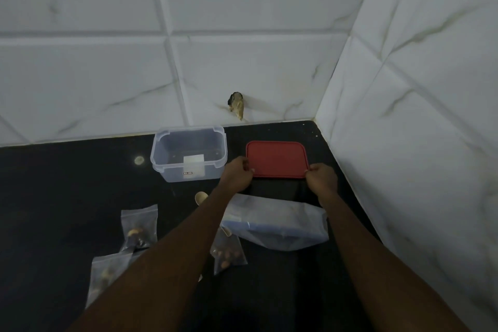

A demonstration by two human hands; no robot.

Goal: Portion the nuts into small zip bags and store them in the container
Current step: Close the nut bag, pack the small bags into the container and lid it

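As the left hand (238, 174) and right hand (322, 176) pinched the flat red plastic lid (277, 159) at its near corners — fingers (247, 167) clenched on its rim — it looked light and stiff.

Both hands (238, 174) (322, 178) on red lid (277, 159)

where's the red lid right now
In the head view, the red lid is at the back right of the dark counter, just right of the open clear container, with the left hand and right hand pinching its near corners.
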